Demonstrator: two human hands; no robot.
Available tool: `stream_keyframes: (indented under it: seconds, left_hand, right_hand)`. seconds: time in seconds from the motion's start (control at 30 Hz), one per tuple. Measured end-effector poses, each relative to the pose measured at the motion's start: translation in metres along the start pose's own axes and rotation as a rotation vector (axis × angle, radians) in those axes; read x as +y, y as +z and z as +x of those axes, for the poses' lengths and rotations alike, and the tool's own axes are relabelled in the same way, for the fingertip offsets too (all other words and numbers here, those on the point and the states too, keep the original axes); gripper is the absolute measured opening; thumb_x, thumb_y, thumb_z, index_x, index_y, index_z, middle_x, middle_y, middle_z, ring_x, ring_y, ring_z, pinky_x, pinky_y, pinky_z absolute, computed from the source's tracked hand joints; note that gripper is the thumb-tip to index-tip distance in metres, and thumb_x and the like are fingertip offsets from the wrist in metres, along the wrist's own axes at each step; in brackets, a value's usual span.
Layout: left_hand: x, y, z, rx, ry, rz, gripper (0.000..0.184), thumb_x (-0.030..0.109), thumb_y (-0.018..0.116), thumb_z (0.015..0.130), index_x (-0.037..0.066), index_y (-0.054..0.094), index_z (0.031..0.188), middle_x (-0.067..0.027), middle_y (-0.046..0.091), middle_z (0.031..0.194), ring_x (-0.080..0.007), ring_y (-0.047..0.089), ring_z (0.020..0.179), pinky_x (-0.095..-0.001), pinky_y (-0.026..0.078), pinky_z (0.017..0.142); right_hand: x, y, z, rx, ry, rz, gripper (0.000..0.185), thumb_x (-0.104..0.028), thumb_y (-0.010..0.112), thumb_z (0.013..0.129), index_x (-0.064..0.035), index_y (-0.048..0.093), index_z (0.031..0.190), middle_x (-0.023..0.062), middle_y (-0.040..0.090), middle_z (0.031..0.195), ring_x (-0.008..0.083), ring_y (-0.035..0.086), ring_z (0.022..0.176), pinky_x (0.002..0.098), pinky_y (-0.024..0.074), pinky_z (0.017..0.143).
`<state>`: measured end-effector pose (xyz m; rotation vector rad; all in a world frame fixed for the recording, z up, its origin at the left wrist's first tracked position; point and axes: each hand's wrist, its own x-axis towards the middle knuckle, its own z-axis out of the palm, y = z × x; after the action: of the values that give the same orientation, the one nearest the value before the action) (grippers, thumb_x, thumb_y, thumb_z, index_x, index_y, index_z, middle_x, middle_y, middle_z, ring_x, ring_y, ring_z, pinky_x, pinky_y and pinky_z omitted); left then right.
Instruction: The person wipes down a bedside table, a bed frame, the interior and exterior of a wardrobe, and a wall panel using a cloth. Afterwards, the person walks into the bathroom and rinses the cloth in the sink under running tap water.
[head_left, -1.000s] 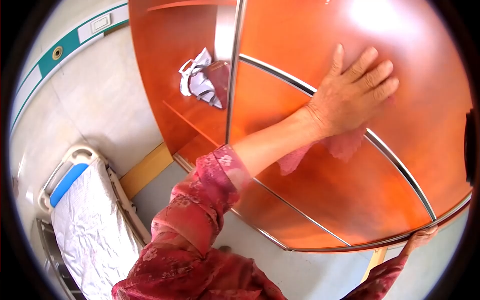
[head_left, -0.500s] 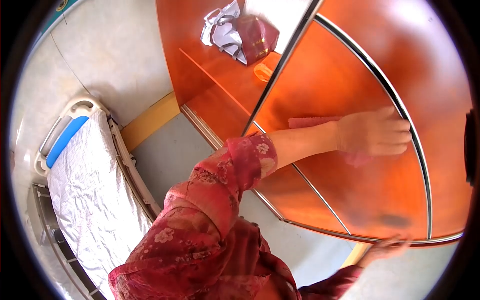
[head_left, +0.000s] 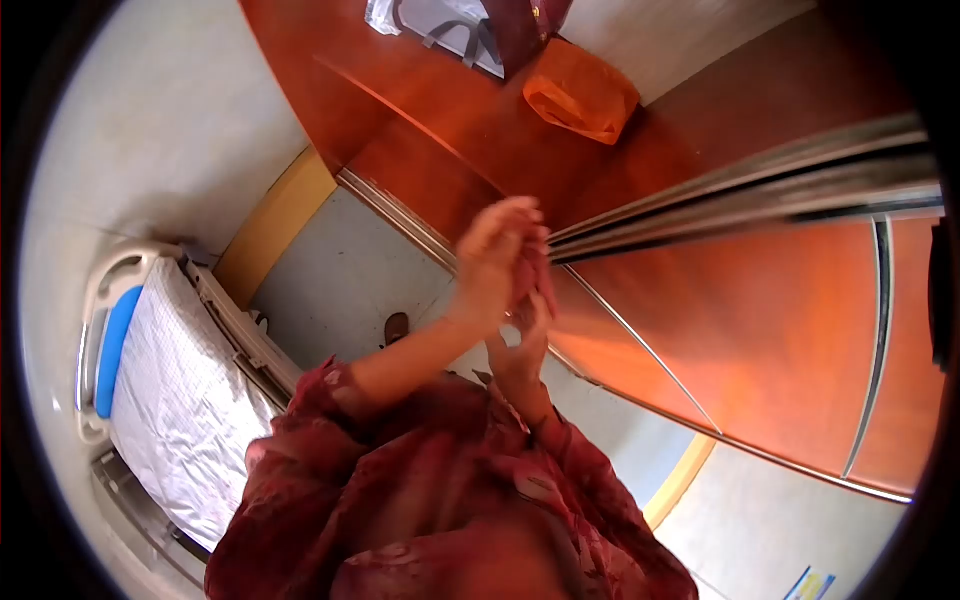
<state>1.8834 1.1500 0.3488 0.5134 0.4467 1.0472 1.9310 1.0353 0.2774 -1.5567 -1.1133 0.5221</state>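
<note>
In front of my body, both hands meet at a pink cloth [head_left: 535,275], which is bunched and partly hidden. My left hand [head_left: 488,262] is upright with its fingers curled about the cloth; motion blurs it. Just below, my right hand [head_left: 522,345] has its fingers closed on the lower part of the cloth. Behind the hands stands the orange-brown wardrobe, with a sliding door [head_left: 740,340] edged in metal to the right and its open compartment above.
An orange plastic bag [head_left: 580,95] and a grey-white bag [head_left: 460,30] lie in the wardrobe compartment, beside a dark red bag [head_left: 520,35]. At left stands a bed [head_left: 190,380] with a white sheet. A brown shoe [head_left: 397,328] shows on the grey floor.
My left hand has come back from the wardrobe door with the pink cloth. My right hand has moved left and up to meet it. The view has shifted, showing more of the orange bag.
</note>
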Motion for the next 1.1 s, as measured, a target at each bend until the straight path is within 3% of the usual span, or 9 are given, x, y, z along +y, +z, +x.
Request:
stream_keyframes:
  seconds: [0.23, 0.43, 0.53, 0.6, 0.7, 0.83, 1.0, 1.03, 1.1]
  left_hand:
    - [0.096, -0.113, 0.074, 0.058, -0.11, -0.286, 0.036, 0.027, 0.053, 0.097, 0.009, 0.05, 0.128, -0.008, 0.057, 0.12, -0.0212, 0.054, 0.112, -0.036, 0.044, 0.096]
    - [0.228, -0.276, 0.076, 0.49, 0.043, 0.523, 0.048, 0.028, 0.059, 0.094, 0.007, 0.049, 0.136, -0.0069, 0.055, 0.13, -0.0213, 0.051, 0.123, -0.0403, 0.039, 0.103]
    - [0.296, -0.415, 0.027, 0.751, 0.092, 0.709, 0.047, 0.028, 0.059, 0.093, 0.003, 0.051, 0.133, -0.0086, 0.058, 0.124, -0.0188, 0.055, 0.113, -0.0358, 0.042, 0.096]
    - [0.327, -0.514, -0.036, 0.667, 0.31, 1.19, 0.049, 0.029, 0.056, 0.093, 0.001, 0.05, 0.133, -0.0101, 0.058, 0.123, -0.0184, 0.054, 0.113, -0.0313, 0.043, 0.093]
    - [0.339, -0.641, -0.136, 1.17, -0.229, 2.085, 0.067, 0.043, 0.058, 0.089, -0.001, 0.045, 0.137, -0.0281, 0.046, 0.137, -0.0411, 0.046, 0.126, -0.0467, 0.037, 0.105]
    - [0.294, -0.714, -0.225, 1.428, -0.738, 1.668, 0.09, 0.057, 0.06, 0.083, -0.005, 0.035, 0.142, -0.0273, 0.041, 0.143, -0.0407, 0.039, 0.133, -0.0459, 0.033, 0.109]
    - [0.23, -0.7, -0.239, 1.261, -0.756, 1.035, 0.084, 0.042, 0.065, 0.083, -0.005, 0.032, 0.144, -0.0238, 0.039, 0.146, -0.0359, 0.039, 0.134, -0.0446, 0.033, 0.108]
    - [0.222, -0.693, -0.237, 1.241, -0.75, 1.037, 0.08, 0.039, 0.064, 0.084, -0.003, 0.033, 0.145, -0.0229, 0.038, 0.147, -0.0359, 0.038, 0.134, -0.0439, 0.033, 0.108]
    - [0.222, -0.71, -0.239, 1.108, -0.665, 1.075, 0.075, 0.036, 0.062, 0.086, -0.004, 0.035, 0.143, -0.0234, 0.037, 0.147, -0.0359, 0.038, 0.134, -0.043, 0.033, 0.108]
  right_hand:
    - [-0.015, 0.109, 0.13, -0.082, 0.078, 0.096, 0.046, -0.01, 0.057, 0.088, -0.0023, 0.045, 0.131, 0.0146, 0.054, 0.128, 0.0245, 0.054, 0.119, 0.0339, 0.0395, 0.102]
    - [0.054, 0.088, 0.266, 0.678, 0.038, -0.2, 0.047, -0.005, 0.053, 0.084, 0.0009, 0.045, 0.13, 0.0225, 0.054, 0.124, 0.0327, 0.053, 0.115, 0.0392, 0.0397, 0.1]
    - [0.12, 0.081, 0.276, 0.666, 0.061, -0.32, 0.05, -0.005, 0.057, 0.084, -0.003, 0.045, 0.132, 0.0241, 0.051, 0.126, 0.039, 0.052, 0.117, 0.0409, 0.0407, 0.1]
    - [0.148, 0.083, 0.267, 0.379, 0.65, -0.86, 0.052, -0.02, 0.064, 0.084, -0.0089, 0.046, 0.132, 0.0243, 0.048, 0.126, 0.0428, 0.053, 0.115, 0.044, 0.0445, 0.096]
    - [0.118, 0.113, 0.267, 0.117, 0.622, -1.018, 0.069, -0.044, 0.069, 0.079, -0.0135, 0.043, 0.136, 0.0252, 0.044, 0.13, 0.0468, 0.052, 0.114, 0.0459, 0.0473, 0.094]
    - [0.12, 0.146, 0.295, -0.012, 0.422, -0.998, 0.071, -0.053, 0.066, 0.079, -0.0133, 0.046, 0.133, 0.0229, 0.044, 0.13, 0.0454, 0.052, 0.113, 0.0477, 0.0476, 0.092]
    - [0.215, 0.277, 0.325, -0.392, -0.356, -0.917, 0.042, -0.032, 0.064, 0.081, -0.0087, 0.064, 0.116, 0.0152, 0.056, 0.121, 0.0397, 0.056, 0.102, 0.0466, 0.0458, 0.092]
    - [0.116, 0.299, 0.325, -0.559, 0.07, -0.69, 0.04, -0.014, 0.058, 0.079, -0.0059, 0.064, 0.118, 0.0174, 0.059, 0.119, 0.0367, 0.058, 0.101, 0.0425, 0.0458, 0.093]
    - [0.089, 0.341, 0.313, -0.534, 0.013, -0.134, 0.045, 0.001, 0.044, 0.077, -0.006, 0.065, 0.116, 0.0219, 0.063, 0.113, 0.0331, 0.058, 0.11, 0.0359, 0.0445, 0.097]
